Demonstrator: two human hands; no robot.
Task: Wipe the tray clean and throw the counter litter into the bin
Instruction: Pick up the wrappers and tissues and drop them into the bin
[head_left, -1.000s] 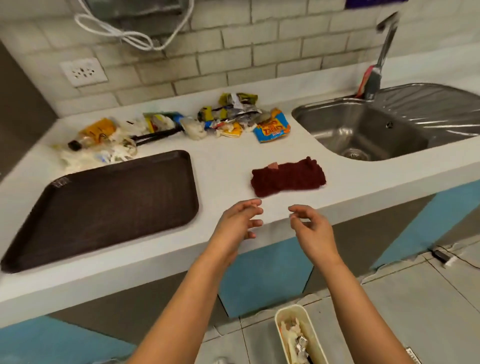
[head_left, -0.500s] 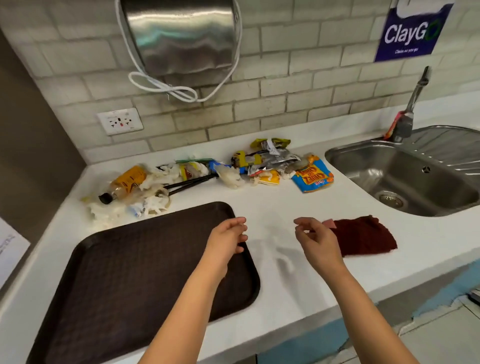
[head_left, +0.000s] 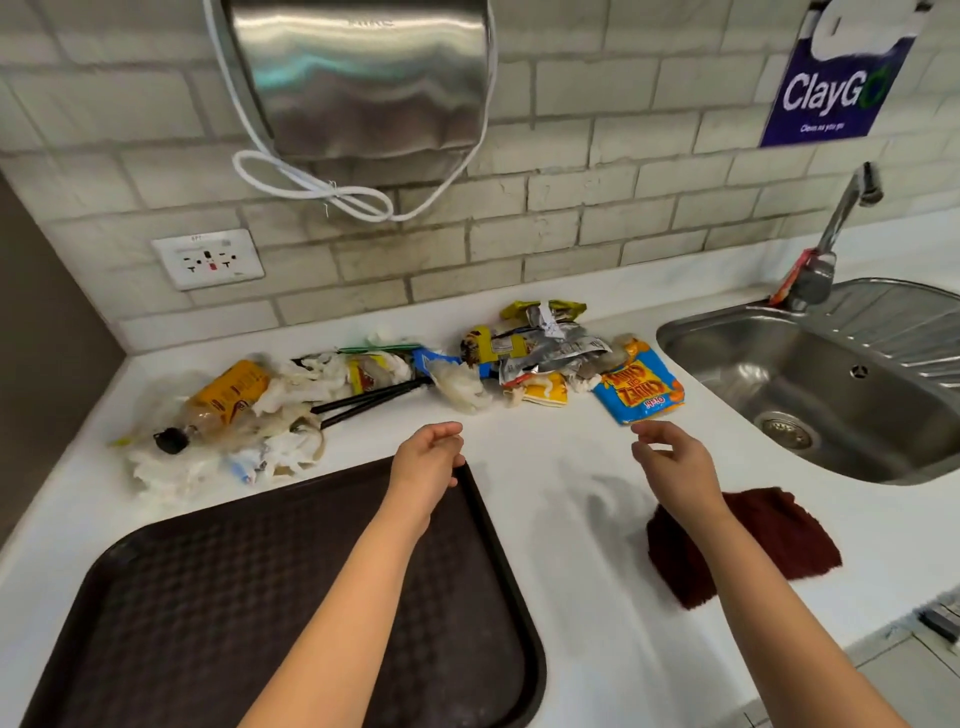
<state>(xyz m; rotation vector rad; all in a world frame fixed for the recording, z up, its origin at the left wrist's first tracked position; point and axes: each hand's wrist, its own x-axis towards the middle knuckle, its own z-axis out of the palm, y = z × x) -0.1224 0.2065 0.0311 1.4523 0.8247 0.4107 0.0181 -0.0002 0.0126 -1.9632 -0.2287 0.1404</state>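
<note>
I see my left hand (head_left: 427, 464) released over the tray (head_left: 260, 597) far corner, right hand (head_left: 675, 462) released above bare tabletop (head_left: 561, 441); litter (head_left: 395, 379) lines the back edge.

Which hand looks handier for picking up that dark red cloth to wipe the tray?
Probably the right hand: its forearm passes directly over the cloth, and it holds nothing. The left hand hovers over the tray's far corner, farther from the cloth.
</note>
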